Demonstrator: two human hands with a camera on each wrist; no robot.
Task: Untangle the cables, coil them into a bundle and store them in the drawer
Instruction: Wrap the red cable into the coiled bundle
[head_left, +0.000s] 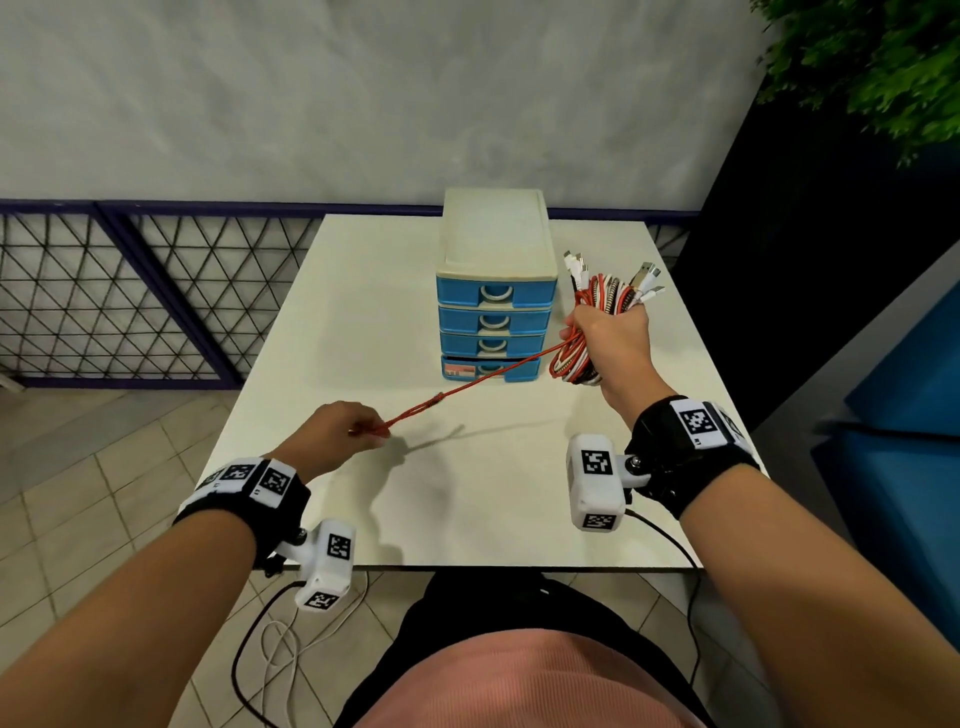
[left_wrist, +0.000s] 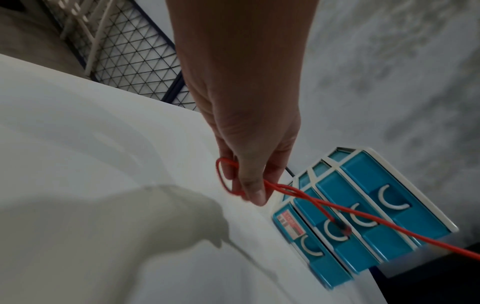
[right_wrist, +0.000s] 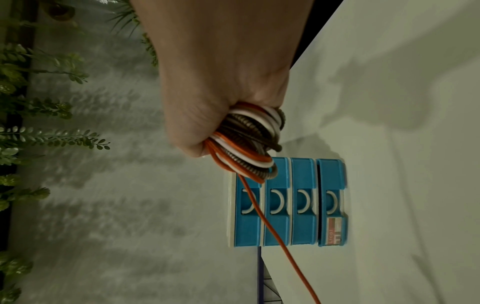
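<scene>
My right hand grips the cable bundle (fingers curled tight). My left hand fingers pinch the red cable, stretched taut above the surface.

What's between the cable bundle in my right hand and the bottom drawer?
No object sits between them, but the bottom drawer is barely ajar, and a red cable stretches across its front from the bundle in the right hand to the left hand.
</scene>
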